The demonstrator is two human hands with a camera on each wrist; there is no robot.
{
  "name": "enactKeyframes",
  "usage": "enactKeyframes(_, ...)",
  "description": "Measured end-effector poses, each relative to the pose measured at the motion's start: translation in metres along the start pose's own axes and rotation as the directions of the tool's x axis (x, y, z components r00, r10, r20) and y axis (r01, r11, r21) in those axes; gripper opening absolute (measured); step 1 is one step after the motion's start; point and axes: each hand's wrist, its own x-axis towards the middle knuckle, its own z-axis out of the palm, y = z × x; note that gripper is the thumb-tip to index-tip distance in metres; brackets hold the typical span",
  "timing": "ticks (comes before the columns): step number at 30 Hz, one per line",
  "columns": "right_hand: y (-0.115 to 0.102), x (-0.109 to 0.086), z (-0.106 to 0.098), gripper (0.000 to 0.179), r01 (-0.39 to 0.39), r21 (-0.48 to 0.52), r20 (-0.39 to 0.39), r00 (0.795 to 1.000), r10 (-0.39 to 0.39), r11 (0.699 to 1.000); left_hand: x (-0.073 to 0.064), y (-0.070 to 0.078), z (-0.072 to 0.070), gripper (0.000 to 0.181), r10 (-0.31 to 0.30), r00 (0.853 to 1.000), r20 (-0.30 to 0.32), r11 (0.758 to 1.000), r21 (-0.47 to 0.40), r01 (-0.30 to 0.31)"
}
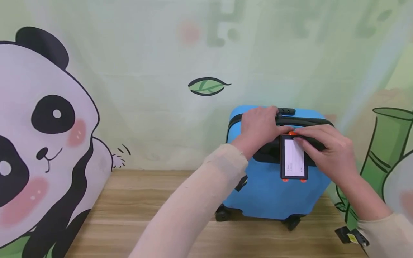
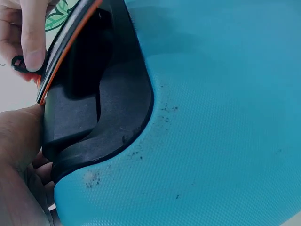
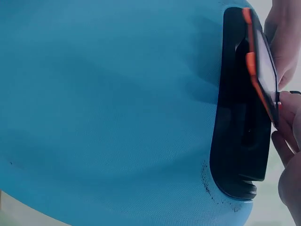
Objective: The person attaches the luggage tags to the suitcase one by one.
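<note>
Fingers (image 1: pixel 317 129) of the right hand (image 1: pixel 333 150) were pinched at the top of the tag (image 1: pixel 294 157), which was held below their tips, before the handle (image 1: pixel 267 152) of the blue suitcase (image 1: pixel 264 191). The suitcase's top was touched by the left hand (image 1: pixel 260 123), its grip unclear.

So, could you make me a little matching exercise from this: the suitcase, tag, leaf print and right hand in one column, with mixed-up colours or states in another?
Column one:
1. Suitcase
2. Leaf print
3. Tag
4. Right hand

Column two:
A. White face, black frame
B. Pinching at the tag's upper end
C. Blue with black trim
D. Green with a dark outline

Pairs: 1-C, 2-D, 3-A, 4-B
</note>
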Motion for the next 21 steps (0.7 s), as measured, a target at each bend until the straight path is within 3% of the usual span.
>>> enactKeyframes(1, -0.001, 0.0, 0.0, 0.057, 0.0, -0.004, 0.012, 1.0, 0.0, 1.0, 0.0, 0.0, 0.0, 0.058, -0.004, 1.0, -0.001, 1.0, 0.006, 0.004)
enactKeyframes(5, -0.002, -0.001, 0.002, 0.015, -0.004, -0.003, 0.01, 1.0, 0.004, 1.0, -0.002, 0.0, 0.002, 0.067, -0.004, 1.0, 0.001, 1.0, 0.012, 0.004)
enactKeyframes(8, -0.003, -0.002, 0.003, 0.033, -0.015, -0.012, -0.012, 1.0, 0.015, 1.0, -0.002, -0.001, 0.002, 0.072, -0.008, 1.0, 0.007, 1.0, 0.0, 0.008)
enactKeyframes(13, -0.003, -0.002, 0.004, 0.034, -0.025, -0.021, -0.026, 0.999, 0.024, 0.999, -0.001, -0.008, -0.002, 0.071, -0.007, 1.0, 0.029, 0.994, -0.104, 0.01)
enactKeyframes(21, -0.004, -0.002, 0.004, 0.035, -0.05, -0.039, -0.022, 0.999, 0.049, 0.998, 0.001, -0.021, -0.011, 0.056, 0.025, 0.997, 0.066, 0.943, -0.332, -0.002)
